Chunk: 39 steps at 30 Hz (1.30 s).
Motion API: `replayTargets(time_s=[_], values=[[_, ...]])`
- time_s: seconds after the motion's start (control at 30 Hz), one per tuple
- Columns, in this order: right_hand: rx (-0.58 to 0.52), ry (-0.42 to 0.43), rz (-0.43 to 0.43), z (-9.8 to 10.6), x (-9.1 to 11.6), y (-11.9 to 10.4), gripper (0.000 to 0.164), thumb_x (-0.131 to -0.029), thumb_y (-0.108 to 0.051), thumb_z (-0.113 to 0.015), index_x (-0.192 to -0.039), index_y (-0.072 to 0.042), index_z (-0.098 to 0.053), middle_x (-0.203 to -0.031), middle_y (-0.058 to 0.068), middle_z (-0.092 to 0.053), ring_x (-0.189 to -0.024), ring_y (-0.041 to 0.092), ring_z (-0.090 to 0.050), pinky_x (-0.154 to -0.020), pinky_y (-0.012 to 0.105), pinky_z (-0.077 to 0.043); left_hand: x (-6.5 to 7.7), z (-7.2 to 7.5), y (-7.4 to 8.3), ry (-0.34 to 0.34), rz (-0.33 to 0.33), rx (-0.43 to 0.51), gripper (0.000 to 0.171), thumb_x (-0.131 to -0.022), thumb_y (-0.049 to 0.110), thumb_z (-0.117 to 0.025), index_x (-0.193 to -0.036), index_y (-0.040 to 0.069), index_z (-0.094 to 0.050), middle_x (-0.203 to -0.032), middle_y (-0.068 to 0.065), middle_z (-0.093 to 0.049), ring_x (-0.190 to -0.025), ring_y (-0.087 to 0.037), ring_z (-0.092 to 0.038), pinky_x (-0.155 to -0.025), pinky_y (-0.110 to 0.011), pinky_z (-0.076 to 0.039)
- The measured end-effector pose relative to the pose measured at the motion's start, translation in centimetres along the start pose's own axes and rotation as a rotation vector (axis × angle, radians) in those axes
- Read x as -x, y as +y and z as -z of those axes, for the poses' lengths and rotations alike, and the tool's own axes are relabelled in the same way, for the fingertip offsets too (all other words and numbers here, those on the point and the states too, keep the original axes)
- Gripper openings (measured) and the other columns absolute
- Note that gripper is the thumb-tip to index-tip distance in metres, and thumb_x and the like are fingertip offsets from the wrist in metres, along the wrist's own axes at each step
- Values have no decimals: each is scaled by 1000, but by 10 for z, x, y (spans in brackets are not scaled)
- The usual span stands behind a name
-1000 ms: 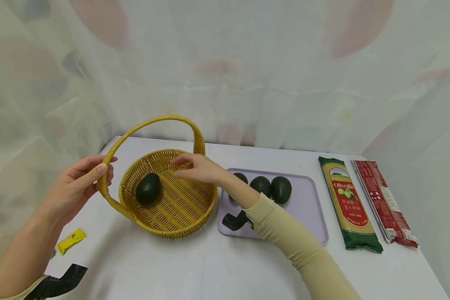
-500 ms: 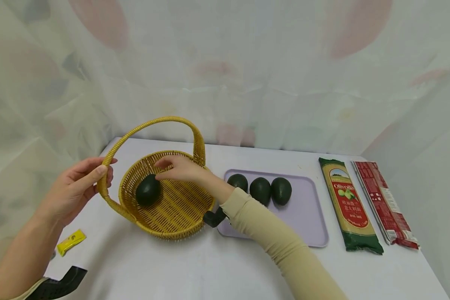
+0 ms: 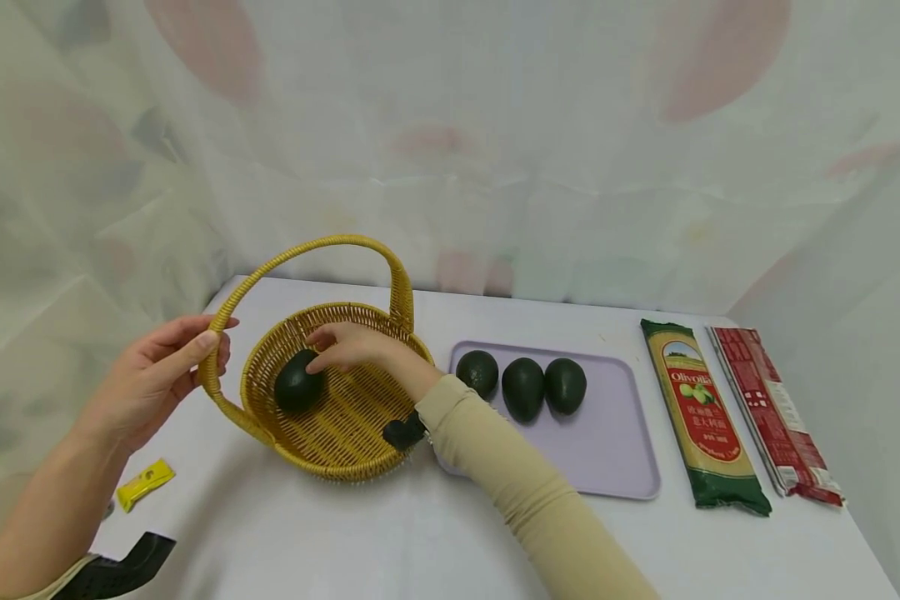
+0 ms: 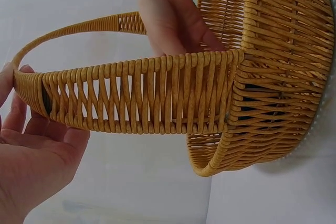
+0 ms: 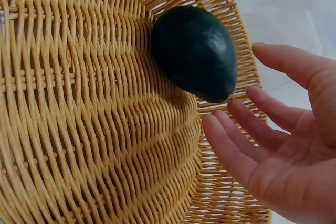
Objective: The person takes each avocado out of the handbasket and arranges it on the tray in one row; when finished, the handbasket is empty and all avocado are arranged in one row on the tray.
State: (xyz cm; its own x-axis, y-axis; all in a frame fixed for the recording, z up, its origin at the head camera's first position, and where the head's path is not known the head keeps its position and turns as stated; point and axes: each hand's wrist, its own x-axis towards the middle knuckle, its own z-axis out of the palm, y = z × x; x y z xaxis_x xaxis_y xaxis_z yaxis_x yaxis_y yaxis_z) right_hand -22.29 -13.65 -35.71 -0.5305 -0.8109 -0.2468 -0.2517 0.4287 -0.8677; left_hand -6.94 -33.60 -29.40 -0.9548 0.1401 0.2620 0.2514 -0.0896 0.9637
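A yellow wicker basket [image 3: 360, 425] with a tall arched handle [image 3: 322, 242] stands at the left of the table. My left hand [image 3: 168, 358] holds the handle's left side between thumb and fingers; the left wrist view shows the same hold. One dark green avocado [image 5: 197, 53] lies inside against the basket's wall. My right hand [image 3: 356, 348] reaches over the rim into the basket beside this avocado. In the right wrist view its fingers [image 5: 231, 150] are spread and relaxed near the avocado's narrow end, with a small gap showing.
A lilac tray [image 3: 607, 458] right of the basket bears three dark avocados [image 3: 523, 389]. Farther right lie a green-and-gold pasta packet [image 3: 701, 408] and a red packet [image 3: 776, 408]. A small yellow wrapper [image 3: 146, 483] lies near my left forearm.
My right hand has moved left and slightly down inside the basket, up to the avocado there. My left hand stays on the handle, and the basket has not visibly moved.
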Motion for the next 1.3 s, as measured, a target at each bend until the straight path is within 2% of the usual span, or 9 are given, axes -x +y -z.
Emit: replayTargets(time_s=[0.1, 0.27, 0.47, 0.67, 0.8, 0.93, 1.03, 1.17, 1.3], values=[[21, -26, -4, -2, -4, 3, 57, -92, -20, -69, -143, -9, -47, -143, 10, -47, -123, 18, -51, -91, 35, -51, 0, 0, 0, -2, 2, 3, 31, -102, -5, -38, -120, 1, -63, -104, -5, -65, -85, -15, -60, -75, -23, -53], [25, -56, -19, -6, -12, 8, 65, -89, -21, -73, -145, -11, -43, -146, 6, -43, -119, 14, -52, -90, 33, -51, 0, -1, 1, -3, -8, 3, 32, -102, -6, -38, -121, 1, -63, -104, -5, -66, -84, -15, -60, -74, -23, -53], [11, -104, 4, -8, -16, 13, 73, -88, -20, -73, -150, -14, -36, -153, 2, -35, -126, 14, -47, -90, 31, -51, 0, -2, 1, 2, -13, 10, 32, -102, -6, -38, -121, 0, -62, -104, -6, -66, -84, -15, -60, -74, -23, -54], [-68, -112, 2, -7, -15, 16, 67, -89, -18, -73, -147, -12, -41, -144, 4, -46, -121, 13, -50, -90, 34, -51, 0, -2, 0, 0, -14, 6, 31, -102, -6, -38, -121, 0, -62, -103, -5, -65, -83, -15, -60, -73, -23, -53], [-110, -146, -21, -6, -12, 17, 60, -89, -18, -73, -143, -10, -48, -139, 1, -51, -119, 10, -53, -90, 35, -51, 0, -1, 0, -2, -12, 2, 32, -102, -6, -38, -121, 1, -62, -103, -5, -66, -84, -15, -60, -73, -23, -53], [-170, -187, -67, -4, -8, 18, 55, -87, -15, -75, -136, -6, -54, -124, -1, -57, -106, 10, -58, -92, 38, -51, 0, -1, 0, -2, -7, 14, 32, -102, -6, -38, -122, 1, -63, -105, -5, -66, -84, -15, -61, -74, -23, -54], [-205, -216, -102, -1, -6, 18, 51, -85, -13, -76, -130, -5, -54, -115, -2, -55, -98, 11, -59, -91, 42, -51, 0, -1, 1, -5, -7, 21, 32, -102, -6, -38, -122, 1, -62, -104, -5, -66, -84, -15, -61, -74, -23, -54], [-207, -268, -130, 4, -3, 19, 48, -84, -11, -76, -126, -6, -53, -116, 1, -51, -97, 13, -58, -88, 44, -53, 0, -1, 1, -5, -10, 30, 32, -102, -7, -38, -122, 0, -62, -103, -5, -66, -84, -15, -61, -74, -23, -54], [-178, -336, -142, 6, -2, 21, 53, -84, -11, -76, -132, -7, -54, -123, 0, -51, -101, 12, -58, -86, 40, -54, 0, 0, 1, 1, -6, 33, 32, -102, -7, -38, -122, 0, -62, -104, -6, -66, -84, -15, -61, -74, -23, -54]])
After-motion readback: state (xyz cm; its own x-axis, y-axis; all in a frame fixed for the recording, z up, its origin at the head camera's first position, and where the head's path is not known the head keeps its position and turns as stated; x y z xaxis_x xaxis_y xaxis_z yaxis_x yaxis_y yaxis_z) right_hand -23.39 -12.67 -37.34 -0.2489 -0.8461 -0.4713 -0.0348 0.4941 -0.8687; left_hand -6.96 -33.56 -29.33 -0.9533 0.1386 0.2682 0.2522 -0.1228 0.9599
